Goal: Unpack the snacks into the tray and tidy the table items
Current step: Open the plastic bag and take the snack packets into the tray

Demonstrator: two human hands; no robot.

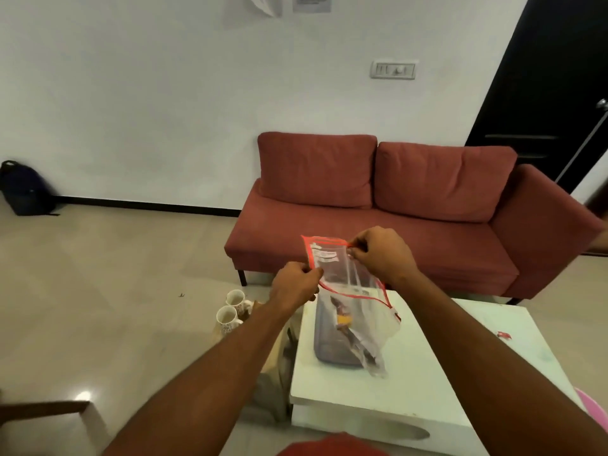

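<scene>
A clear plastic zip bag (348,278) with a red seal strip hangs in the air above the white table (411,373). Dark and yellow snack packets (343,320) show through its lower part. My left hand (296,284) pinches the bag's left top edge. My right hand (381,251) pinches the top right corner at the red strip. Under the bag a dark grey tray (329,343) lies on the table's left part, partly hidden by the bag.
Two white mugs (230,307) stand on a brown paper bag (273,366) left of the table. A red sofa (394,209) is behind the table. A small red scrap (503,335) lies on the table's right side. A dark backpack (24,189) leans on the far wall.
</scene>
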